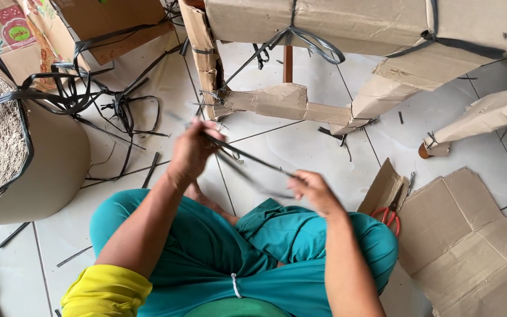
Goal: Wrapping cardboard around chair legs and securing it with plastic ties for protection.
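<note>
Black plastic strap [247, 155]: a long, thin length stretched diagonally across the centre of the frame, held between both hands above the person's crossed legs in teal trousers [218, 246]. The left hand [192, 151] is closed around the upper end; the right hand [312, 191] pinches the lower end. Both hands are motion-blurred, so finger detail cannot be resolved.

Progress, as judged: the furniture frame [335, 35] along the top of the frame is already wrapped in cardboard, with straps tied at several points. 1 wooden leg tip [423, 151] at right shows bare. Loose strap offcuts [112, 105] lie at upper left on the tiled floor [300, 147]. Red-handled scissors [389, 216] and flat cardboard sheets [470, 235] lie at lower right, so wrapping material remains unused.
</note>
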